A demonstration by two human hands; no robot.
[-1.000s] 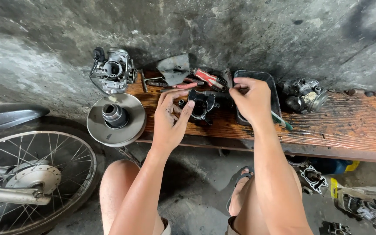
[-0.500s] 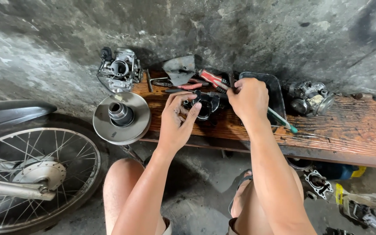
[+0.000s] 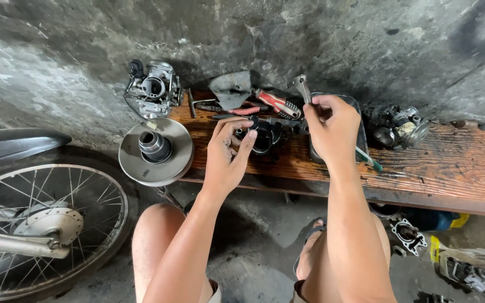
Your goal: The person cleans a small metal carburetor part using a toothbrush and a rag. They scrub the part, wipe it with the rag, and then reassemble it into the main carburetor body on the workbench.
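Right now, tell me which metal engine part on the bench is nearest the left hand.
The black part at the bench's middle: the left hand touches it. The silver carburetor sits far left, the grey part beyond the right hand.

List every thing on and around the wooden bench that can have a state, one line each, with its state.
Left hand: fingers on the small black engine part, steadying it on the worn wooden bench.
Right hand: closed on the grey metal wrench, raised.
Silver carburettor: upright, untouched.
Round grey pulley disc: flat, overhanging the bench's end.
Red-handled screwdriver: lying flat.
Spoked wheel: standing on the floor.
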